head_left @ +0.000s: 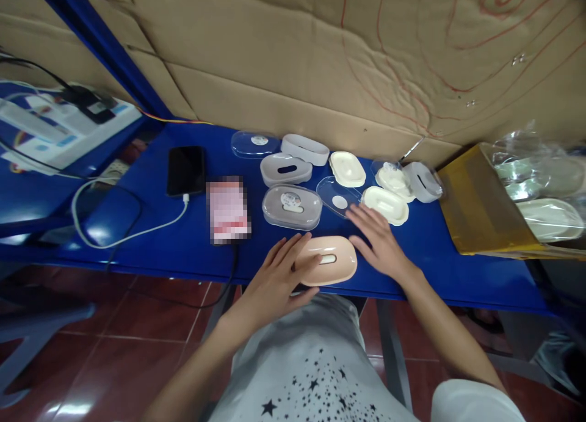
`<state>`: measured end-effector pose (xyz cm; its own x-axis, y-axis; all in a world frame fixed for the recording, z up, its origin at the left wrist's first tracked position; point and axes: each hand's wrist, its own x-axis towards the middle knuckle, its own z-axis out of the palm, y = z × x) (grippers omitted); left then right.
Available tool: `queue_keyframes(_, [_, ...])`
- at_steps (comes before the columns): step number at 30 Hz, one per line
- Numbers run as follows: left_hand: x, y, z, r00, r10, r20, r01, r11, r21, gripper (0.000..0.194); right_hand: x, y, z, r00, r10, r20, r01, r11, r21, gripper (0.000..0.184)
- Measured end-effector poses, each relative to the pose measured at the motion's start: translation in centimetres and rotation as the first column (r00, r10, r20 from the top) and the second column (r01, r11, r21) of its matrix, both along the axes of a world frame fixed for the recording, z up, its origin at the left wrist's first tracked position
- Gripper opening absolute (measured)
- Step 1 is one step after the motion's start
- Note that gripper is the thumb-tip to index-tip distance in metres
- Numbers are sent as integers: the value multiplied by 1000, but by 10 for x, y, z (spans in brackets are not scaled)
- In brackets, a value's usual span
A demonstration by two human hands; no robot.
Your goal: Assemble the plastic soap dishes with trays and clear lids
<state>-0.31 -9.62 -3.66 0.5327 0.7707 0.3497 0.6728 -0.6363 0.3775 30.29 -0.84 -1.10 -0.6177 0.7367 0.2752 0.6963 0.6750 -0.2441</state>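
A peach oval soap dish (336, 269) with a pale slot in its middle lies at the table's near edge. My left hand (288, 266) grips its left end, fingers over the top and thumb along the near side. My right hand (379, 239) is open just right of the dish, apart from it, fingers pointing toward a clear oval lid (336, 193) and a cream tray (387, 206). Beyond the dish sits a grey soap box (293, 217) under a clear, labelled cover. What lies beneath my left palm is hidden.
Grey slotted boxes (286, 176), another cream tray (348, 168) and a labelled clear lid (245, 146) stand along the cardboard wall. A phone (185, 171) with a white cable lies left, beside a blurred pink item (227, 209). At right, a carton (462, 211) holds wrapped trays.
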Motion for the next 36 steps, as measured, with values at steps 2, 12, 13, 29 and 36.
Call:
queue_keyframes(2, [0, -1, 2, 999, 18, 35, -18, 1000, -10, 59, 3, 17, 0, 993, -117, 4, 117, 993, -6, 43])
queue_keyframes(12, [6, 1, 6, 972, 65, 227, -29, 987, -160, 88, 20, -17, 9, 331, -629, -704, 29, 752, -659, 36])
queue_keyframes(13, [7, 2, 5, 972, 65, 228, -24, 984, -178, 92, 21, -18, 7, 262, -668, -696, 9, 723, -691, 38])
queue_keyframes(29, [17, 11, 2, 979, 1, 206, 48, 972, -232, 92, -2, -54, -7, 801, -375, -467, 149, 880, -452, 51])
queue_keyframes(36, [19, 17, 8, 962, -10, 271, 110, 929, -355, 80, 7, -56, -6, 978, 150, -143, -165, 982, -95, 82])
